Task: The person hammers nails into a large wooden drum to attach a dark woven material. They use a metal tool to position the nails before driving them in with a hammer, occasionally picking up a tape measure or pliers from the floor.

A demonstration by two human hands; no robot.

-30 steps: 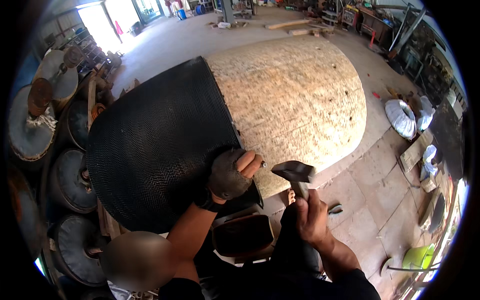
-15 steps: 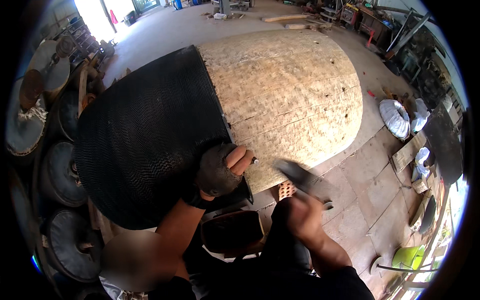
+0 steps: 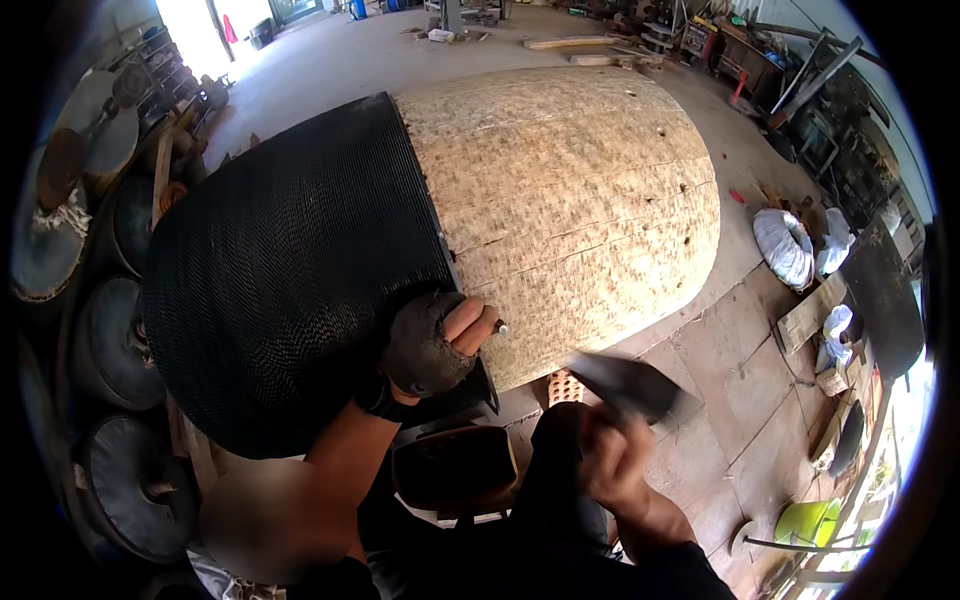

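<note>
A large wooden drum [image 3: 570, 190] lies on its side before me, pale and bare on its right part. Black ridged sheeting [image 3: 290, 260] covers its left part, ending in a dark strip-like edge. Beside that edge, low on the drum, my left hand [image 3: 440, 340] wears a dark, worn glove with bare fingertips. Those fingers are closed round a short, thin rod [image 3: 502, 327] with a pale end; most of it is hidden. My right hand [image 3: 615, 462] grips a hammer [image 3: 640, 388], its dark, wedge-shaped head smeared by motion, right of the rod and apart from it.
A perforated orange brick [image 3: 564, 388] shows under the drum's near side. Several dark round rollers [image 3: 135, 490] line the left. On the right are a white wrapped coil [image 3: 783, 248], boards [image 3: 810, 312] and a yellow-green bucket [image 3: 808, 522]. Timber lies at the back.
My right hand and the hammer have shifted slightly, the head now clearer and farther right. My left hand keeps its hold on the rod by the sheeting's edge. The whole view has shifted slightly.
</note>
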